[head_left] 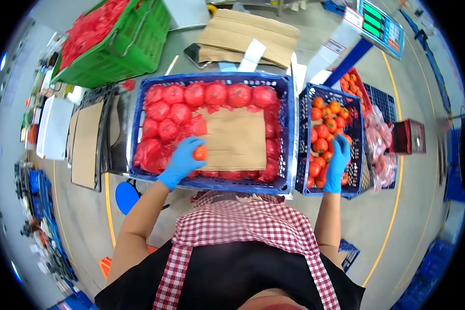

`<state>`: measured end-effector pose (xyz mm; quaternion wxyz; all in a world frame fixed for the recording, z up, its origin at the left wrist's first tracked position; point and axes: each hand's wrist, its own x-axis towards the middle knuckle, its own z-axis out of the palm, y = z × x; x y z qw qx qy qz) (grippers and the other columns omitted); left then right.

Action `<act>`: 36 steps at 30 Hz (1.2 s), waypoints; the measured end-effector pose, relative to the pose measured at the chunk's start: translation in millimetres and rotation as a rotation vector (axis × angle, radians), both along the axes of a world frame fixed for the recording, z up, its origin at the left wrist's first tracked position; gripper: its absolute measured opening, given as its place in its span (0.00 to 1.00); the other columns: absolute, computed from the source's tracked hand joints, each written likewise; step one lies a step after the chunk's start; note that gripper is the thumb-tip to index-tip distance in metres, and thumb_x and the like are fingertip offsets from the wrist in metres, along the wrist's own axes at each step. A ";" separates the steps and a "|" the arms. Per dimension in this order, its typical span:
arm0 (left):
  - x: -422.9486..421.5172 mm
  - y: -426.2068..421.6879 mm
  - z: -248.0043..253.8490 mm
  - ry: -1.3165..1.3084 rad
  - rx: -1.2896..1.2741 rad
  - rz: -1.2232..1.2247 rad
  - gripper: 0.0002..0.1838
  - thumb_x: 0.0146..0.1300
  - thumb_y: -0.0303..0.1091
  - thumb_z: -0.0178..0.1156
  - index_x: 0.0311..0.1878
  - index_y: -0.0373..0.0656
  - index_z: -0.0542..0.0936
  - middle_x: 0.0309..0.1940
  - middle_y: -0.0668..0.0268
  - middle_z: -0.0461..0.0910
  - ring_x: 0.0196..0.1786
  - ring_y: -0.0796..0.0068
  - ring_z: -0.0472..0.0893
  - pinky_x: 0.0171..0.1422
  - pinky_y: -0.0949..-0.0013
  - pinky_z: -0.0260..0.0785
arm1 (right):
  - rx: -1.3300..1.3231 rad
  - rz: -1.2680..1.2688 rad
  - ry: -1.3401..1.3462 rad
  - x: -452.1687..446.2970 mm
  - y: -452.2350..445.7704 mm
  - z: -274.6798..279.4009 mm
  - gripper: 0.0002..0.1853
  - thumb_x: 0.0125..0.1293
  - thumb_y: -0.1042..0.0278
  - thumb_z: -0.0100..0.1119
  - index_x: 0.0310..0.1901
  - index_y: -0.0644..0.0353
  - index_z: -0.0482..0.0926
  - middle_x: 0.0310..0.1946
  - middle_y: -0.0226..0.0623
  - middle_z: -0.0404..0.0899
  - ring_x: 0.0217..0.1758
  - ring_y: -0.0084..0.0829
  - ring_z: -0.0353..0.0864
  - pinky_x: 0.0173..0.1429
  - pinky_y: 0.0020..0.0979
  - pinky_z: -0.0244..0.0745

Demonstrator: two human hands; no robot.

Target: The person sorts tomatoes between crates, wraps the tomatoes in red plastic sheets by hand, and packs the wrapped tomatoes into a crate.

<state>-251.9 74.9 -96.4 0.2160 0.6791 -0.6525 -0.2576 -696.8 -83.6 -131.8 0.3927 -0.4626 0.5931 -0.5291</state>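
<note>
1. Red-and-white checked cloth apron (237,222), worn over a black short-sleeved top (232,268), lies nearest the camera, facing the work.
2. Left hand (185,159), in a blue glove: fingers clamped on a round orange-red tomato (200,153), held at the left edge of a bare brown cardboard sheet (236,142).
3. Right hand (338,161), in a matching glove: lowered among loose red-orange tomatoes (321,130) in a small blue plastic crate (301,155). Its grip cannot be determined; the fingertips are obscured.
4. Fill state, large blue plastic crate (287,150): round red-wrapped produce (195,94) lines the far side and occupies the left portion. Judged by layout, this area is done; the exposed cardboard at centre and right appears left to cover. Many loose tomatoes are available.
5. Edges: the two crates stand just beside each other, their raised walls between the hands. Each forearm crosses a near rim.
6. Open room: widest above the cardboard, right of the left hand. Red wrapping closely borders that hand's left side.
</note>
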 end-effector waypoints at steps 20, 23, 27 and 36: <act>-5.9 -105.3 -14.0 -0.405 -0.223 -0.381 0.34 0.44 0.54 0.67 0.53 0.46 0.75 0.43 0.57 0.77 0.48 0.60 0.76 0.66 0.56 0.57 | -0.501 1.028 0.942 237.6 -5.2 33.0 0.19 0.48 0.65 0.65 0.44 0.54 0.78 0.43 0.45 0.74 0.44 0.47 0.76 0.51 0.47 0.72; -12.1 -62.3 -12.1 0.015 -0.098 -0.265 0.30 0.50 0.51 0.67 0.51 0.41 0.77 0.42 0.57 0.79 0.46 0.61 0.78 0.59 0.60 0.66 | -0.476 1.135 0.872 225.8 14.1 20.5 0.16 0.52 0.70 0.61 0.45 0.55 0.78 0.41 0.46 0.76 0.44 0.45 0.77 0.51 0.44 0.74; -3.1 -70.0 -35.8 0.778 0.164 0.245 0.20 0.61 0.41 0.62 0.51 0.37 0.78 0.42 0.57 0.81 0.46 0.72 0.79 0.49 0.69 0.72 | 0.092 0.647 0.169 227.7 -3.3 11.9 0.13 0.57 0.71 0.59 0.45 0.60 0.78 0.36 0.45 0.79 0.43 0.43 0.79 0.51 0.39 0.74; 49.5 -134.4 42.6 -0.210 -0.151 0.060 0.35 0.46 0.61 0.66 0.50 0.43 0.77 0.49 0.56 0.77 0.49 0.58 0.78 0.51 0.60 0.72 | -0.162 0.427 1.218 248.9 -62.4 20.8 0.30 0.48 0.52 0.68 0.50 0.60 0.74 0.51 0.52 0.69 0.52 0.51 0.72 0.51 0.44 0.76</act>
